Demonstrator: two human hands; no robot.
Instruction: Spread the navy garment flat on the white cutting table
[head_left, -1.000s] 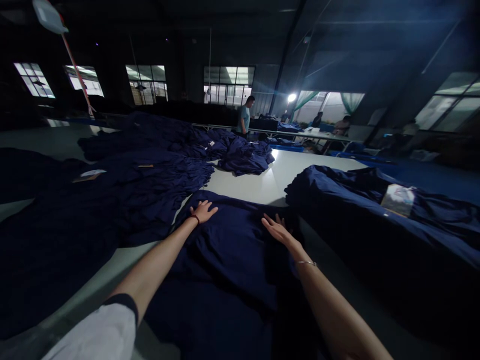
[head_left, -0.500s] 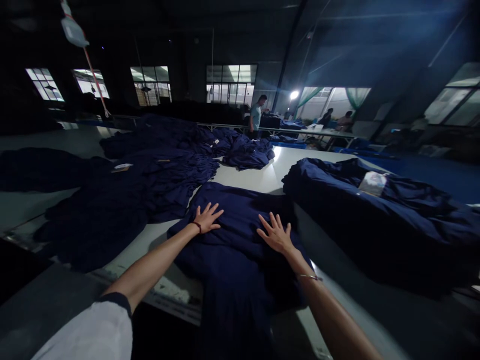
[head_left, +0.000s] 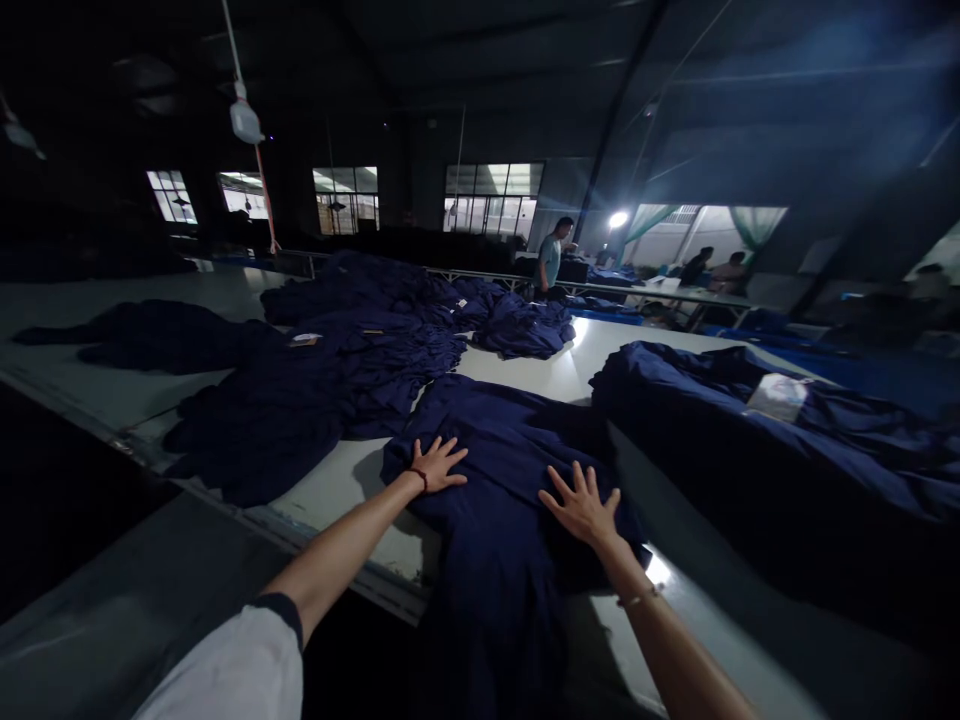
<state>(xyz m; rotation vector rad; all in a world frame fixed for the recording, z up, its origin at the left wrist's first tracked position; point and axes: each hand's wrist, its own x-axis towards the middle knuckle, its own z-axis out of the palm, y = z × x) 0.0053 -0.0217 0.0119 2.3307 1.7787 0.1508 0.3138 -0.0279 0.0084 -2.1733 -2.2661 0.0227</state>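
Note:
A dark navy garment lies spread on the pale table in front of me, its lower part hanging over the near edge. On its left side my left hand rests flat, fingers spread. My right hand lies on the garment's right side, also with fingers stretched apart. Neither hand grips the cloth. Some creases run across the fabric between the hands. What kind of garment it is cannot be made out in the dim light.
Heaped navy garments with paper tags cover the table to the left. On the right stands a large navy cloth pile with a pale packet on top. A person stands beyond the table. A cord hangs at upper left.
The view has swung left and tilted up, so the scene sits lower and further right. My right hand has slid slightly nearer across the cloth; my left hand stays flat on it.

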